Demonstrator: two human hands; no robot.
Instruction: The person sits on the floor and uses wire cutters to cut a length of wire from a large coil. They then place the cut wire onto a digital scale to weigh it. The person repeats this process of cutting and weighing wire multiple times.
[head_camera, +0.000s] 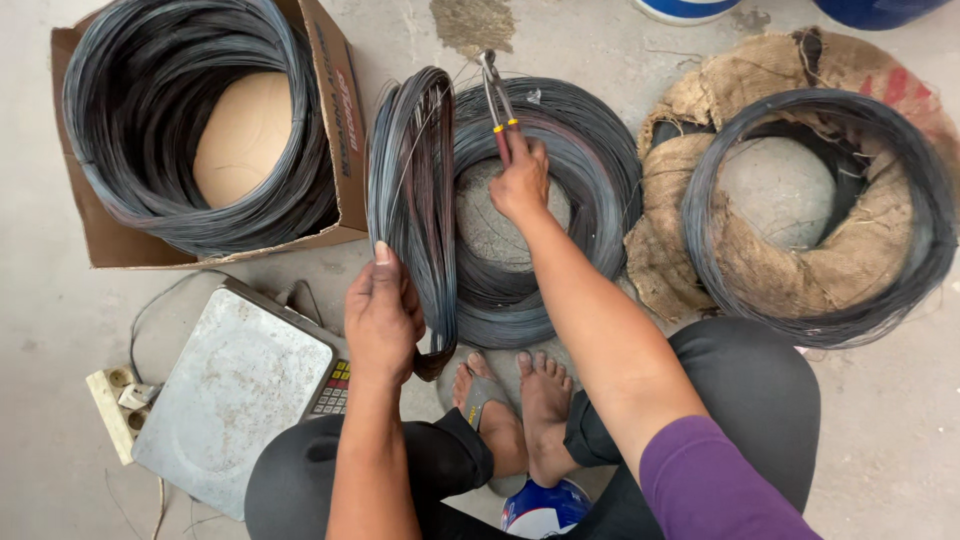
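Observation:
My left hand (382, 318) grips the lower part of an upright bundle of dark wire loops (415, 190), held on edge. My right hand (520, 180) is shut on a pair of pliers (496, 95) with red and yellow handles; its jaws point away from me at the far rim of the flat coil of dark wire (580, 160) lying on the concrete floor in front of me. The upright bundle stands against the left side of that flat coil. My bare feet (515, 400) rest just below the coil.
A cardboard box (340, 130) at the left holds another large wire coil (150, 110). A third coil (900, 200) lies on burlap sacking (700, 250) at the right. A metal-topped weighing scale (235, 390) and a white socket strip (115, 405) sit at the lower left.

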